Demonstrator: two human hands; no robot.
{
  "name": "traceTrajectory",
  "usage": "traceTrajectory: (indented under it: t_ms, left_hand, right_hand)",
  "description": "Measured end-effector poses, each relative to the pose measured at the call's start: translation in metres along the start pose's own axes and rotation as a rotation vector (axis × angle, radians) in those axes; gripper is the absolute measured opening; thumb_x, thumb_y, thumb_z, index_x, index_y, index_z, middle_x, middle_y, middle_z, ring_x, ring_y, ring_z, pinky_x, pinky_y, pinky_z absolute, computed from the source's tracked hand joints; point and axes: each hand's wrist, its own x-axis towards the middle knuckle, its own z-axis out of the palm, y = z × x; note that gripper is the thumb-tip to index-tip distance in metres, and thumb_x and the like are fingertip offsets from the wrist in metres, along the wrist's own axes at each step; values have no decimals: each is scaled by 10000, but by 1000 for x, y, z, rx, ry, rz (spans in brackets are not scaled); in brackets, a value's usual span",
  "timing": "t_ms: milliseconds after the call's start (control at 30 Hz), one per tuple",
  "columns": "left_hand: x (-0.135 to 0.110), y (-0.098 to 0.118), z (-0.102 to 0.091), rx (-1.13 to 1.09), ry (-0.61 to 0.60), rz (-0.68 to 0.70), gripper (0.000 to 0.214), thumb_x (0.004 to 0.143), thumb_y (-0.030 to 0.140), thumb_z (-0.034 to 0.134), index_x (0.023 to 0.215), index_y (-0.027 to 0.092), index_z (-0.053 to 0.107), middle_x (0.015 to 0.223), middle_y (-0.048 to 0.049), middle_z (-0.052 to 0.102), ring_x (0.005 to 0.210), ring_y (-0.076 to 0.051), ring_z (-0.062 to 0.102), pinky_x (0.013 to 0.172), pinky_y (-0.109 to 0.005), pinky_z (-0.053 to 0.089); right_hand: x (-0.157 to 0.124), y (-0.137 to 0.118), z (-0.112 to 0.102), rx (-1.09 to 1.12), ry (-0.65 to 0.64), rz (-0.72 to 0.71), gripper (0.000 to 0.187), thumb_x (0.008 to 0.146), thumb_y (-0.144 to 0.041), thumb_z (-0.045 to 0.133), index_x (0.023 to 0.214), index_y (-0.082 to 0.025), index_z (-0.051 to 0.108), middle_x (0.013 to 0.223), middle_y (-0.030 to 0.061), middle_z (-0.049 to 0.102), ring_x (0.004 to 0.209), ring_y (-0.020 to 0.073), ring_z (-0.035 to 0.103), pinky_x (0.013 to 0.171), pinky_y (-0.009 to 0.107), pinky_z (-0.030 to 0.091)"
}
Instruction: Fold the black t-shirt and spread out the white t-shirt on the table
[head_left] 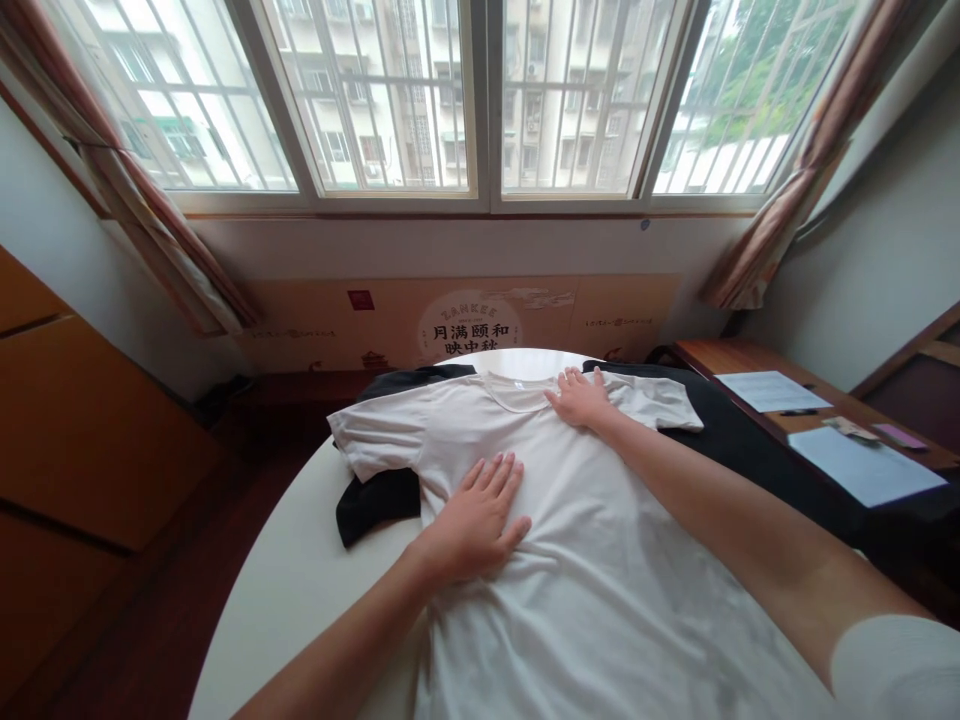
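A white short-sleeved T-shirt (585, 560) lies spread out on a round white table (277, 580), its neckline toward the window. My left hand (480, 520) rests flat on the left side of the shirt's chest, fingers stretched out, with wrinkles around it. Near the collar, my right hand (581, 397) presses on the right shoulder area with its fingers spread. Neither hand grips the cloth. Under the shirt lies a black garment (379, 503), which shows past the left sleeve and behind the shoulders.
At the right stands a wooden desk (731, 358) with white papers (862, 465), a pen (799, 412) and a pink item (900, 436). An orange-brown cabinet (90, 430) is on the left. Behind the table, a printed cardboard panel (315, 310) leans below the barred window (397, 100).
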Motion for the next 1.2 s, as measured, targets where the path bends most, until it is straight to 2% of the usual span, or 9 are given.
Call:
traceTrajectory:
  t_ms: [167,267,433,600,700,767,867,967,1200]
  left_hand:
    - [0,0,2,-20,7,-7,753,1081,520,373,1708,131,220,1765,-178,180,1662,-295,89,1338,-509,131]
    - [0,3,0,-22,-21,-34,765,1080,518,366,1702,94,230,1771,-174,161,1664,-296,80,1342,-490,105]
    - [-3,8,-3,-47,-58,-43,786,1080,517,363,1694,47,226,1772,-189,144,1666,-300,73,1342,-468,98]
    - [-1,-1,-1,-74,12,-39,779,1071,557,388,1700,131,219,1773,-183,188,1657,-293,165,1321,-470,191]
    - [22,-22,-14,-38,230,-130,797,1085,536,364,1710,98,132,1774,-213,173,1650,-300,203,1304,-467,235]
    - [48,-42,-29,45,306,-205,762,1100,506,327,1701,67,163,1767,-219,211,1646,-318,215,1306,-480,225]
    - [92,-75,-48,185,176,-281,651,1112,433,310,1640,57,362,1731,-205,328,1623,-319,281,1301,-460,238]
    - [125,-100,-54,233,83,-265,549,1098,395,372,1550,124,525,1673,-155,459,1572,-267,392,1282,-405,272]
    - [142,-119,-38,292,122,-296,662,1068,474,383,1591,77,465,1691,-204,411,1570,-327,375,1286,-490,246]
  right_hand:
    - [-12,-33,14,63,3,92,889,1074,-634,130,1695,-1,196,1772,229,182,1656,323,118,1298,642,-8]
    - [-17,-45,24,94,5,145,943,1059,-664,127,1693,34,136,1770,260,149,1655,356,102,1293,657,-8]
    - [-7,-41,26,124,17,130,899,1071,-641,150,1699,2,160,1779,237,146,1660,319,91,1308,592,-36]
    - [-7,-37,26,150,57,112,881,1072,-612,151,1694,11,171,1783,207,161,1658,301,103,1313,571,-54]
    - [-10,-38,27,162,66,108,870,1072,-603,153,1691,7,191,1783,195,171,1657,295,109,1315,559,-60]
    - [-10,-38,27,166,65,109,873,1071,-605,151,1694,5,182,1786,188,160,1658,295,97,1315,562,-60]
    - [-9,-39,26,164,59,119,872,1071,-603,150,1699,2,154,1789,184,149,1660,290,87,1316,566,-49]
    - [-8,-39,26,158,53,134,862,1069,-586,186,1699,2,155,1790,187,147,1661,284,79,1316,556,-51]
    - [-7,-39,24,162,60,148,904,1051,-628,231,1703,-6,152,1793,179,136,1662,269,71,1315,539,-76]
